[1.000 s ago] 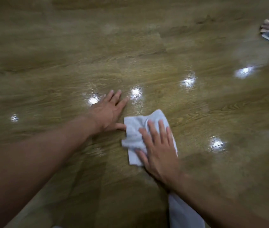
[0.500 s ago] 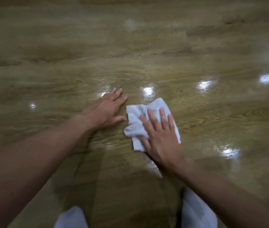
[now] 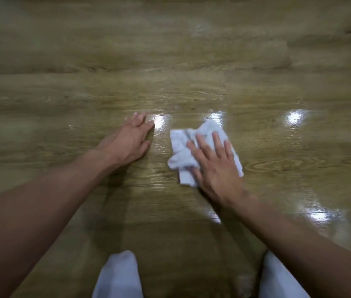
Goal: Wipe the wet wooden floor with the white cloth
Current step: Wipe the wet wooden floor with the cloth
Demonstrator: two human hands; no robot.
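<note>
A crumpled white cloth (image 3: 183, 151) lies on the glossy wooden floor (image 3: 191, 61) at the centre of the view. My right hand (image 3: 215, 166) presses flat on the cloth's right half, fingers spread and pointing away from me. My left hand (image 3: 130, 140) rests palm down on the bare floor a short gap to the left of the cloth, holding nothing. Wet sheen and bright light reflections show on the boards around both hands.
My two knees in white trousers (image 3: 118, 276) are at the bottom edge, between my forearms. Wooden planks stretch away on all sides, with bright glare spots (image 3: 295, 117) to the right.
The view has tilted down and my knees have come into sight. The other person's hands and cloth at the right edge are out of view. A gap has opened between left hand and cloth.
</note>
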